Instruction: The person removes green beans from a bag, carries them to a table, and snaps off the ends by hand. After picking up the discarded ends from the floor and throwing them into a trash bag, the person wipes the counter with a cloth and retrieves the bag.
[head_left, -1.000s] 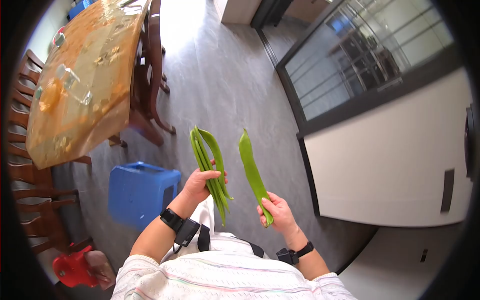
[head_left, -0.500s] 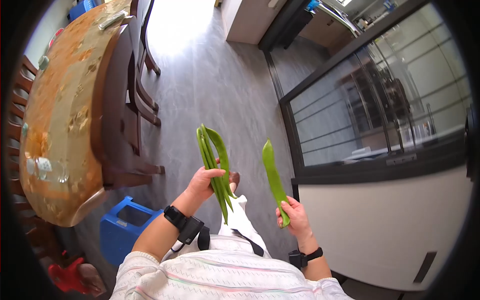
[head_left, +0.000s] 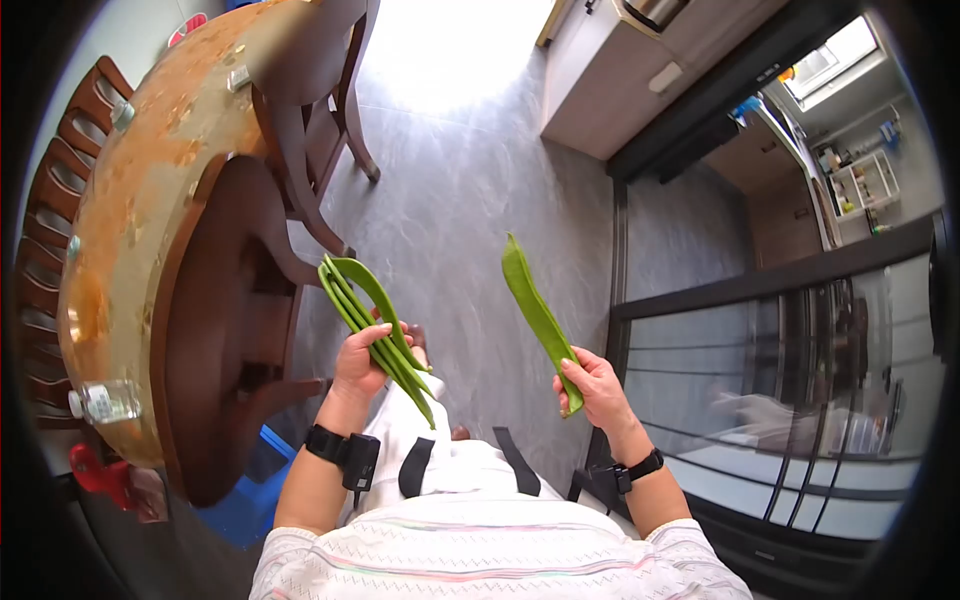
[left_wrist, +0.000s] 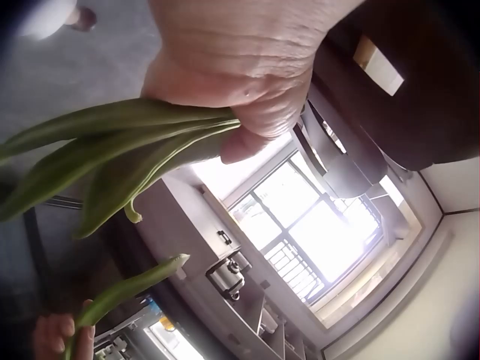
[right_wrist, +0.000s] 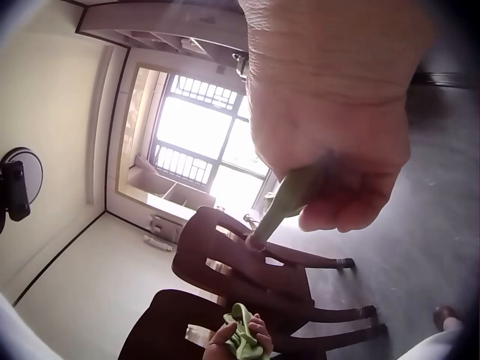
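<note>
Head view: single pod [head_left: 538, 308], tip and long axis up-left, in pinching grip of right hand [head_left: 600, 392].

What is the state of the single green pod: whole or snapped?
Whole, it appears: the pod runs unbroken from its tip to the right hand, its other end showing just below.
</note>
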